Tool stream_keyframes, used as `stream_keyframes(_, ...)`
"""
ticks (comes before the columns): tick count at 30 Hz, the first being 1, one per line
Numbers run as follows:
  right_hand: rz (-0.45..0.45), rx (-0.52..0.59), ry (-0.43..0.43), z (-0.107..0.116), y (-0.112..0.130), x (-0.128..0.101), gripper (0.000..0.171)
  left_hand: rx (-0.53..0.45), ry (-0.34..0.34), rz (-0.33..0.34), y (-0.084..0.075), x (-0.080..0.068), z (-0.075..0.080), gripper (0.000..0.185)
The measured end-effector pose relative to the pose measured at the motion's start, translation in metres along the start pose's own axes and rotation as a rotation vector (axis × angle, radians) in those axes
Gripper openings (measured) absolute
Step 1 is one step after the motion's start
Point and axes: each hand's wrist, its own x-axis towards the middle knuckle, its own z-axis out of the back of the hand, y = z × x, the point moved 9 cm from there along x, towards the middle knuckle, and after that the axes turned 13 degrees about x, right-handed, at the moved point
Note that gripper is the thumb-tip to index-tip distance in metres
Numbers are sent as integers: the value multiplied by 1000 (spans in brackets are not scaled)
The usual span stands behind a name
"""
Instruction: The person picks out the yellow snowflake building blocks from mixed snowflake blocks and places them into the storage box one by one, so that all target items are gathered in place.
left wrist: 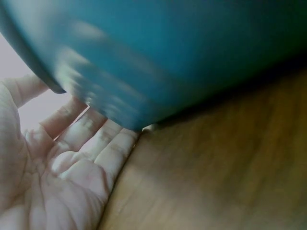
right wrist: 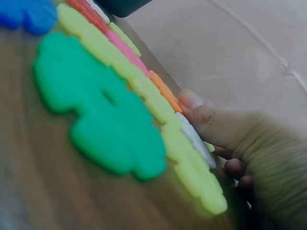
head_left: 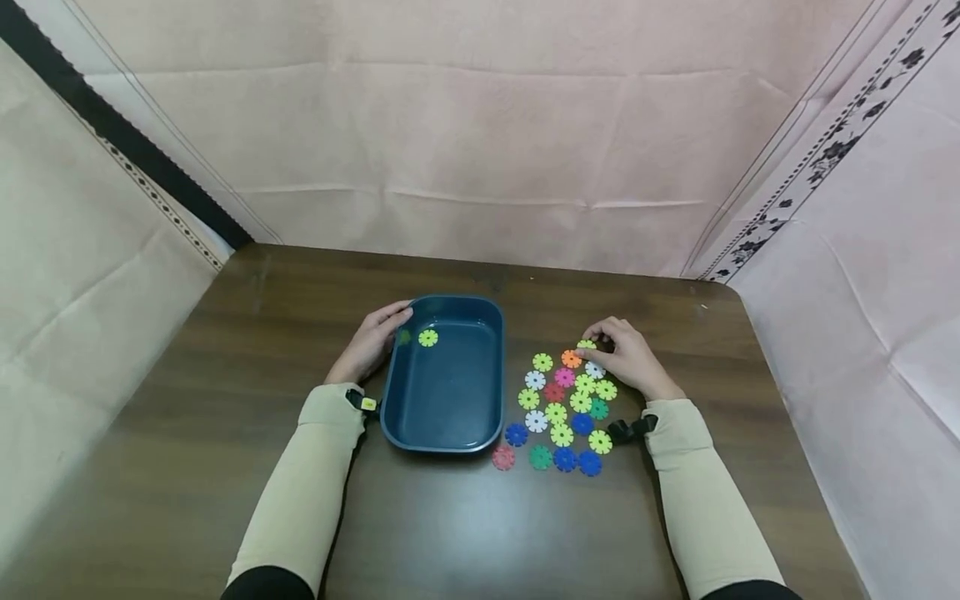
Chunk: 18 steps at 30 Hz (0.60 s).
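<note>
Item 1: blue tub [head_left: 450,417], rectangular with rounded corners, standing on the brown table [head_left: 187,417] a little to 9 o'clock of centre. Inside it, near the 11 o'clock corner, lies one yellow-green disc [head_left: 428,337].

Item 2: left hand [head_left: 371,342], at 9 o'clock of the tub. Fingers straight and relaxed, laid against the tub's outer wall near the far corner, fingertips at the rim. The left wrist view shows the open palm [left wrist: 53,177] beside the tub wall [left wrist: 192,52], with nothing gripped.

Item 3: cluster of notched discs [head_left: 566,408], spread flat on the table at 3 o'clock of the tub, close to it but apart. Colours: yellow-green, white, pink, red, orange, green, blue. The blue and green ones lie mostly at the 6 o'clock edge of the cluster.

Item 4: right hand [head_left: 630,358], at the 1 o'clock end of the cluster. Fingers curled, pinching a yellow-green disc [head_left: 586,345] at its edge beside an orange disc [head_left: 572,359]. The right wrist view shows fingertips [right wrist: 192,100] against the disc row; whether the disc is lifted cannot be told.
</note>
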Motion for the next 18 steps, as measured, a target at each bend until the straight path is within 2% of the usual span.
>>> stream_keyframes(10,-2,-26,-16,-2,3,7,35,-1,-14,-27,-6,-2,5,54)
stream_keyframes(14,-25,-27,1,-5,2,-1,36,8,-10,9,-3,-10,2,55)
stream_keyframes(18,-36,10,-32,-3,6,-10,36,1,-3,7,-6,-16,-1,54)
